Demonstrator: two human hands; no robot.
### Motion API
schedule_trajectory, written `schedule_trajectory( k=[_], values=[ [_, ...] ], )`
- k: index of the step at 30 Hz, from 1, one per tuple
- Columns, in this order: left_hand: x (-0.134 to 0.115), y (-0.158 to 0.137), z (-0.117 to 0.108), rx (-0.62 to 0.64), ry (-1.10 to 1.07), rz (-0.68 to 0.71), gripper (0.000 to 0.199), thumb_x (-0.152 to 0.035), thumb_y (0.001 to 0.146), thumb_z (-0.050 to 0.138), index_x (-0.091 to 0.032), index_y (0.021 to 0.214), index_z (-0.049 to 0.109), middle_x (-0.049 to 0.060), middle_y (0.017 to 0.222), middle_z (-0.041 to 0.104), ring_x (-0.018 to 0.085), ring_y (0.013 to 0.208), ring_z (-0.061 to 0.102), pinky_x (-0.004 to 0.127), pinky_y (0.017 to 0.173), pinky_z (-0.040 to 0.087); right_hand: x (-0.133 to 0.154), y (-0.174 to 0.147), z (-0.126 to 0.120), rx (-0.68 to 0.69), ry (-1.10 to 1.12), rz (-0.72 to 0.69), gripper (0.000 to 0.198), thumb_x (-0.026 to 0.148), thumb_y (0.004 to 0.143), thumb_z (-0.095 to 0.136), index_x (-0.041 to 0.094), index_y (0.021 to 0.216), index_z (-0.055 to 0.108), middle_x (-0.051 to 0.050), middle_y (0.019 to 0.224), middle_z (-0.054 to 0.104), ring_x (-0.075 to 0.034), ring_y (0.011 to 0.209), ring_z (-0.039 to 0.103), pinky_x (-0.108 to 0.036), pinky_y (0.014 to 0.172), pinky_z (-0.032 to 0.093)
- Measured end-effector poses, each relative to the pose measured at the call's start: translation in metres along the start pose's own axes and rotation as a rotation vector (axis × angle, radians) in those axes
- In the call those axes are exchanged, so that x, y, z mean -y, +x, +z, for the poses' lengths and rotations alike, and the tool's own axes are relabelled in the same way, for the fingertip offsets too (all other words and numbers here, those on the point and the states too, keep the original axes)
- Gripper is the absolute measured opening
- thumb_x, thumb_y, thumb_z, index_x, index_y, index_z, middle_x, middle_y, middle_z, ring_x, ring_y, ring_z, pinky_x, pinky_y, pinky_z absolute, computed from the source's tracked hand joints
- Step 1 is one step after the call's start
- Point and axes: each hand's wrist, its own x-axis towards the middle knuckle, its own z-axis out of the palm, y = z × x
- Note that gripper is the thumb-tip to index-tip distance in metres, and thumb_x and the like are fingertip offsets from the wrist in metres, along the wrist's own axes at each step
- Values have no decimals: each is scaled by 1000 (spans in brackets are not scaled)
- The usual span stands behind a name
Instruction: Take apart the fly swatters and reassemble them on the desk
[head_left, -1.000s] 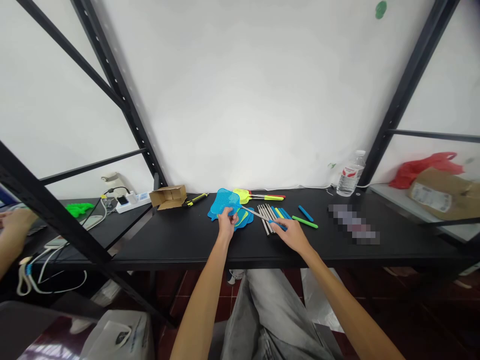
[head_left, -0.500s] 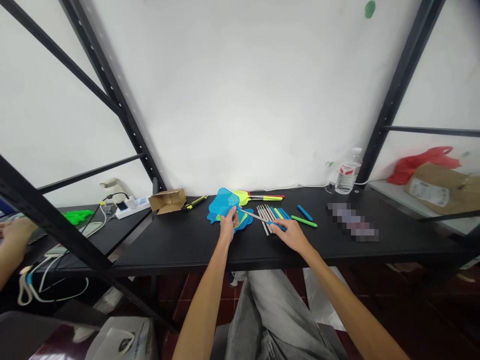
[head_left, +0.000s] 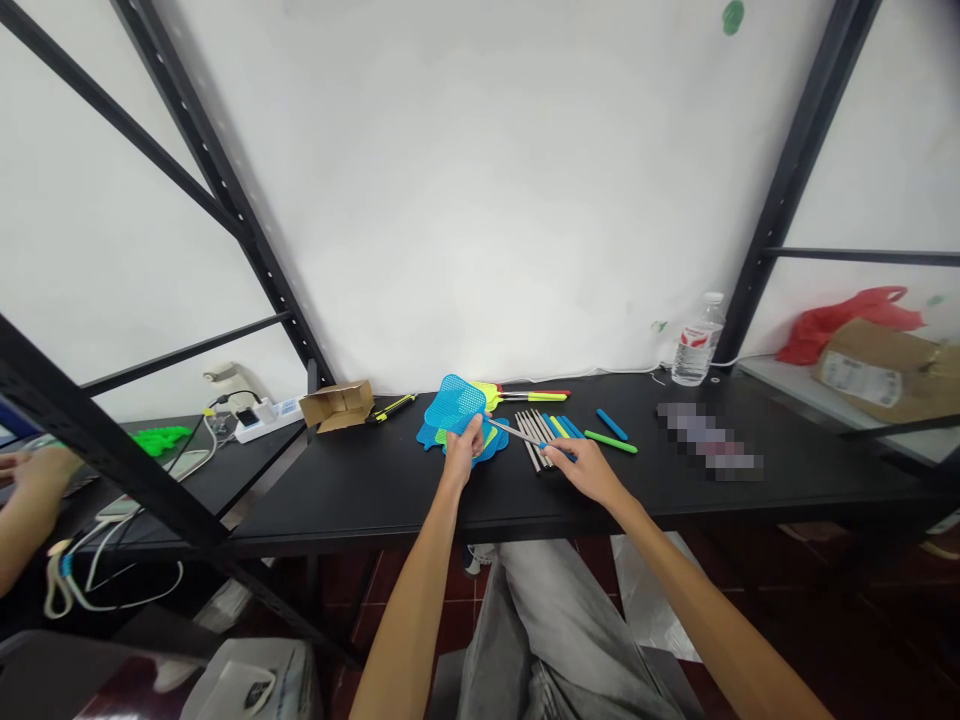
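A blue fly swatter [head_left: 454,402] with a perforated head and a thin metal rod is held above the black table. My left hand [head_left: 465,446] is closed on it where the head meets the rod. At the other end, my right hand [head_left: 586,468] grips its blue handle. Below the held head lies a pile of blue and green swatter heads [head_left: 491,447]. Several metal rods [head_left: 529,440] lie side by side between my hands, with blue and yellow handles [head_left: 564,427] beside them. A green handle [head_left: 611,442] and a blue handle [head_left: 612,424] lie further right.
Behind the pile lie yellow and red swatters [head_left: 540,396]. An open cardboard box [head_left: 337,406] and a yellow-black utility knife [head_left: 395,407] sit left, a water bottle [head_left: 697,340] back right. Black shelf posts [head_left: 262,260] frame the table [head_left: 337,490]. Another person's hand [head_left: 41,475] is far left.
The view has shifted slightly. The swatter head has tilted a little and sits slightly further right with my left hand. Both hands keep their grip on the swatter.
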Motion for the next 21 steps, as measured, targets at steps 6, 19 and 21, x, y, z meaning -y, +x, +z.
schedule_trajectory(
  k=[6, 19, 21],
  values=[
    [-2, -3, 3, 48, -3, 13, 45, -58, 82, 66, -15, 91, 71, -9, 48, 28, 5, 41, 21, 21, 42, 21, -4, 0, -1, 8, 47, 7, 40, 45, 95, 47, 20, 82, 76, -3, 85, 76, -22, 79, 68, -29, 75, 46],
    [-3, -6, 8, 150, 16, -22, 48, -57, 85, 64, -13, 101, 69, -10, 47, 28, 5, 41, 19, 22, 42, 20, -6, 1, -3, 28, 85, 46, 47, 49, 95, 46, 17, 77, 75, -1, 65, 62, -18, 65, 56, -28, 66, 37],
    [-3, -6, 8, 153, 21, -18, 48, -58, 85, 63, -13, 101, 69, -10, 47, 28, 5, 40, 19, 22, 42, 20, -5, 2, -3, 36, 92, 46, 48, 50, 95, 45, 17, 77, 75, -1, 64, 61, -17, 63, 55, -28, 65, 36]
  ],
)
